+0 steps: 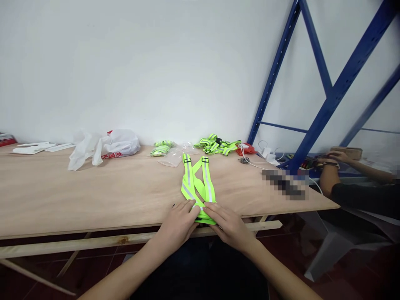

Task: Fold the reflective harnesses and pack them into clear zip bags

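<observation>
A neon-yellow strap harness (207, 179) with silver reflective stripes lies on the wooden table, its two black buckles pointing toward the wall. Its near end is gathered at the table's front edge. My left hand (178, 218) grips that end from the left, thumb on top and fingers closed. From the right, my right hand (230, 225) pinches the same folded end, its fingertips close to my left thumb. Parts of the folded straps are hidden under both hands.
Behind the harness lie clear plastic bags (173, 157), a bagged harness (161, 148) and a loose pile of straps (217, 144). White bags (123, 142) stand back left. Cables (264, 156) and a blue metal frame (333, 93) are right, with another person's arm (330, 179) beyond.
</observation>
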Demonstrator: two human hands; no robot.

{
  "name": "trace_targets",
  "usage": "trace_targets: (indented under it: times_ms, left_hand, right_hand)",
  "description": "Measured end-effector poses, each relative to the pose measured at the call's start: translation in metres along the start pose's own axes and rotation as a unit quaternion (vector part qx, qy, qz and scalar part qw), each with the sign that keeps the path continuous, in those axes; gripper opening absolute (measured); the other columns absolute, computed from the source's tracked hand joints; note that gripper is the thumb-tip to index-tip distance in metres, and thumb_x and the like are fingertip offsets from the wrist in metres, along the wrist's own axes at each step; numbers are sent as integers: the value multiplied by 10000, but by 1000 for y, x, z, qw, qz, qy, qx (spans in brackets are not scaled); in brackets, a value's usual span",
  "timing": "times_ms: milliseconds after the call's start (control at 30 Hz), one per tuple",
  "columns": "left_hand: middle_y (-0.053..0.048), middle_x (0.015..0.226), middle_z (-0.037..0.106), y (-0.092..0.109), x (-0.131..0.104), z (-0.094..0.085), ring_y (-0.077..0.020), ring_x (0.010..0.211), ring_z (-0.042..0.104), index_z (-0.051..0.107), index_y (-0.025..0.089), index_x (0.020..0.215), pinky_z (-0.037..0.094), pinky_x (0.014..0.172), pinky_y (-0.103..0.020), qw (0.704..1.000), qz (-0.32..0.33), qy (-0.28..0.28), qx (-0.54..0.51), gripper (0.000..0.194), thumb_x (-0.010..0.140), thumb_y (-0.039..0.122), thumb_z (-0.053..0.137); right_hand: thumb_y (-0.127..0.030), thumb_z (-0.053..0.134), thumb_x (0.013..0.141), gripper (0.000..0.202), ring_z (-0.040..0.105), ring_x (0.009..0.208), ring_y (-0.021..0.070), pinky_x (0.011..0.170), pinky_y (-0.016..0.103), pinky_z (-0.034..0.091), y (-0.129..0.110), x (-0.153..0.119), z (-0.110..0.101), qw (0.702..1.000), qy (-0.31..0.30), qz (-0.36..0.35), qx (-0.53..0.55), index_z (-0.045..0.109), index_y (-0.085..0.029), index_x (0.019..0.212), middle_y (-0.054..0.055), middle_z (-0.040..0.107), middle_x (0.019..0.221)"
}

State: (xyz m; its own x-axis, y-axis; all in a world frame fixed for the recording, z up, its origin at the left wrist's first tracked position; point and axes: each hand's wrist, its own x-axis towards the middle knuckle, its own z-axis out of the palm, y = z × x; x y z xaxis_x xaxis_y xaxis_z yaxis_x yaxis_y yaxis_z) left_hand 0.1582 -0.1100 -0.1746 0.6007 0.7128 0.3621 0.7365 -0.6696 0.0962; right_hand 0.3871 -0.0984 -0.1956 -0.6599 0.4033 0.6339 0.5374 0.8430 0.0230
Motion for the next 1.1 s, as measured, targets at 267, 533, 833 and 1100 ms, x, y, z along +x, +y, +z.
trace_targets:
  times_ms: [267,533,833,1100]
  left_hand:
    - [-114,1201,661,-6,-3,-2,-281,987,701,480,213,1012,580,727,-358,999,27,1,26,118,927,174,552]
    - [-148,1320,637,-10,-9,1,-279,1075,697,520,202,1180,598,783,-351,999,38,34,19,247,935,187,549]
    - [-114,1224,704,-11,-1,-13,-264,999,722,535,207,1288,582,790,-345,1000,18,18,-16,309,984,246,496]
    - [-102,974,754,-31,47,-36,-275,862,710,667,186,1063,503,712,-323,996,-56,-46,-45,315,1020,347,400]
  right_hand:
    - [-138,501,958,475,663,1189,251,1000,396,573,0,2,-4,1000,11,-16,-18,539,-198,1428,139,683,1299]
    - [-113,491,953,483,682,1158,246,988,384,582,-2,4,0,999,39,-23,-28,534,-191,1428,134,709,1255]
    - [-127,469,962,484,703,1116,234,961,363,587,2,8,2,998,58,12,7,520,-230,1432,111,725,1225]
    - [-292,463,994,338,730,956,258,827,356,571,29,42,-2,979,0,170,116,652,-212,1262,104,756,1123]
